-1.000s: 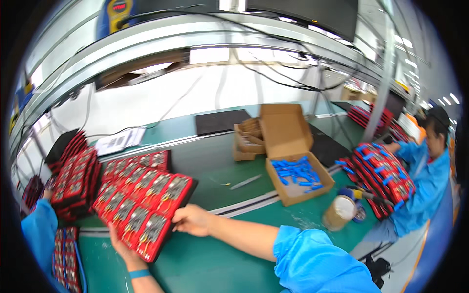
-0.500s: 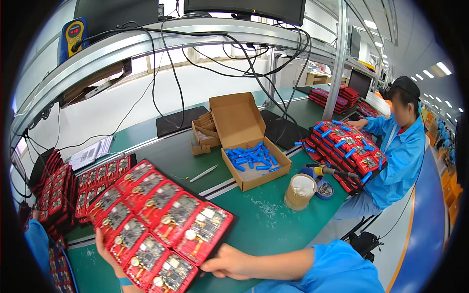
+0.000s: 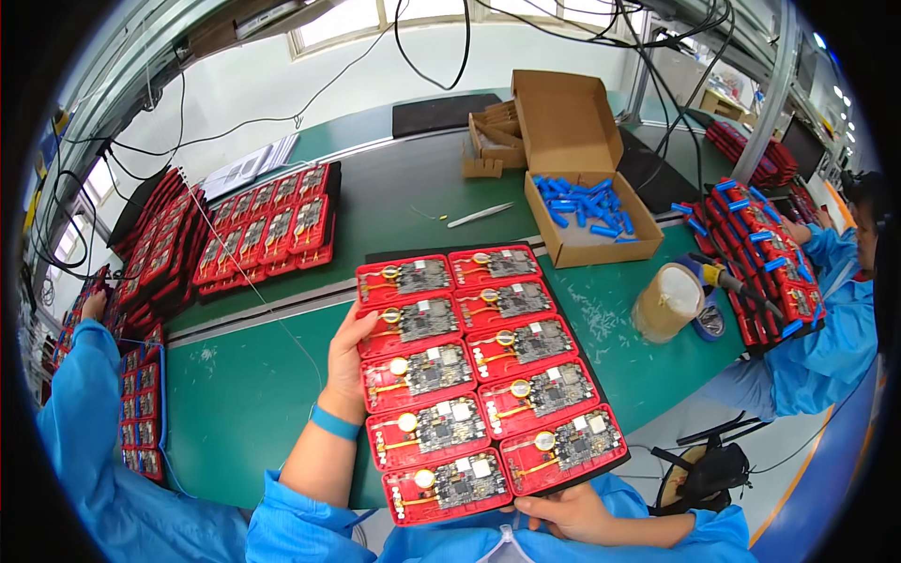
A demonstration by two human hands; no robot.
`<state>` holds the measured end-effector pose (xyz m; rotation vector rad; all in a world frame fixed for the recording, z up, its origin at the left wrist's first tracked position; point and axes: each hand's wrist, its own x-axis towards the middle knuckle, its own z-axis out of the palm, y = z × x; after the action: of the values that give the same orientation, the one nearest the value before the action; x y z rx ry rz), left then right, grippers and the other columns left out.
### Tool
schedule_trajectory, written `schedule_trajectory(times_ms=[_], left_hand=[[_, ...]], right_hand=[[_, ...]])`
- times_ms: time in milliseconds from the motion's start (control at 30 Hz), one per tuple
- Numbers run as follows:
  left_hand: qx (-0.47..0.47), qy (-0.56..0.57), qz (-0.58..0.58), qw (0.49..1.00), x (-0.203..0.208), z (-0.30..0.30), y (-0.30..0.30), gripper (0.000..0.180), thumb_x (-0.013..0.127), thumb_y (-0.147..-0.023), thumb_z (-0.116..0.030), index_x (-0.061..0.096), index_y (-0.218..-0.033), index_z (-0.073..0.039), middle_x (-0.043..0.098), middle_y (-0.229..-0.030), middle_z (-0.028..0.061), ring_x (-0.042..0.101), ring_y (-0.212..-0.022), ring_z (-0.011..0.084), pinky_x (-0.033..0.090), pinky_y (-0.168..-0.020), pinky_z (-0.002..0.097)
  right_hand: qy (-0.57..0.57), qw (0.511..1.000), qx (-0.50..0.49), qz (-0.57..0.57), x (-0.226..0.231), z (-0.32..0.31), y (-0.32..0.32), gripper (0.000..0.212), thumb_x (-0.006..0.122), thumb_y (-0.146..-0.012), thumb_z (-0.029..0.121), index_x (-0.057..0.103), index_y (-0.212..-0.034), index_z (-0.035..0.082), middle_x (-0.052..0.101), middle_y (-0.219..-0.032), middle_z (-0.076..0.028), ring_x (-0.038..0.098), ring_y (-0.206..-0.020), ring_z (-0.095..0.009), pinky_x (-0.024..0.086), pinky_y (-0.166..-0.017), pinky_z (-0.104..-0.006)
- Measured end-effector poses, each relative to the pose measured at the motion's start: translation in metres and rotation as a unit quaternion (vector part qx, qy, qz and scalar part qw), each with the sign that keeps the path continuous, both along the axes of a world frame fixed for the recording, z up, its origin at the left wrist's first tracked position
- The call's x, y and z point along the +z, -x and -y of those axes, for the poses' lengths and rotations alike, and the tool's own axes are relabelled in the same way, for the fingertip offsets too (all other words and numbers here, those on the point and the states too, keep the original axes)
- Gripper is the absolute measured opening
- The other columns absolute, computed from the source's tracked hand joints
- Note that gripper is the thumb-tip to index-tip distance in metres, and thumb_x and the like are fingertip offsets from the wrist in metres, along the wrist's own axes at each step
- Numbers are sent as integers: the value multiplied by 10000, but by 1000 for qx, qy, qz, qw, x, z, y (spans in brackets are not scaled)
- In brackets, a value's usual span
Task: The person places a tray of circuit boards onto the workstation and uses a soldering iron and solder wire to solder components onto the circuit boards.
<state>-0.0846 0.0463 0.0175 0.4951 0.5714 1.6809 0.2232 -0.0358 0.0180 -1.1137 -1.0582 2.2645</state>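
Observation:
Both my hands hold a black tray that carries two rows of red plastic cases. In each case lie a circuit board and a round gold or silver disc on a yellow strip. My left hand grips the tray's left edge, thumb over the rim. At the near right corner, my right hand is closed on the edge, some fingers hidden beneath. The tray is tilted toward me above the front of the green bench.
An open cardboard box holds blue cylinders; tweezers lie beside it. A tan tub stands among white scraps. Stacks of similar trays sit at left. Co-workers' blue sleeves show on both sides, the right one by another loaded stack.
The tray has swung from the left to in front of me and turned more upright in view. My hands moved with it, still gripping. My view has shifted left and down.

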Motion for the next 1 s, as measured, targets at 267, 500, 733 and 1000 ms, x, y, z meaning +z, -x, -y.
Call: schedule_trajectory(times_ms=[267, 500, 733, 1000], left_hand=[[50, 37, -163, 985, -7, -2, -2, 399, 493, -884, -169, 401, -1229, 7, 546, -1139, 127, 568, -995, 208, 468, -864, 335], [65, 30, -223, 972, -9, -7, 3, 460, 468, -893, -277, 409, -1236, 24, 536, -1172, 126, 550, -1035, 207, 452, -886, 334], [128, 24, -252, 959, -34, -13, 12, 507, 463, -898, -296, 380, -1271, 37, 484, -1240, 135, 470, -1139, 215, 369, -971, 360], [127, 34, -233, 963, -35, 0, 26, 481, 378, -916, -275, 376, -1289, 28, 431, -1307, 144, 409, -1209, 243, 294, -1035, 388]], right_hand=[[143, 989, 46, -3, -23, -4, -3, 281, 585, -860, 127, 529, -1099, -9, 630, -968, -143, 621, -777, -152, 497, -582, -215], [268, 960, 84, -17, -47, -4, -4, 323, 549, -888, 209, 540, -1127, -10, 613, -1047, -126, 586, -919, -141, 485, -760, -248], [-181, 949, 245, -76, -1, -34, -52, 199, 566, -862, 153, 616, -845, -39, 634, -753, -39, 556, -721, -100, 457, -618, -296], [-209, 918, -317, 114, 32, -109, -141, 217, 512, -871, 158, 626, -873, -27, 572, -563, -55, 513, -447, -100, 414, -448, -211]])
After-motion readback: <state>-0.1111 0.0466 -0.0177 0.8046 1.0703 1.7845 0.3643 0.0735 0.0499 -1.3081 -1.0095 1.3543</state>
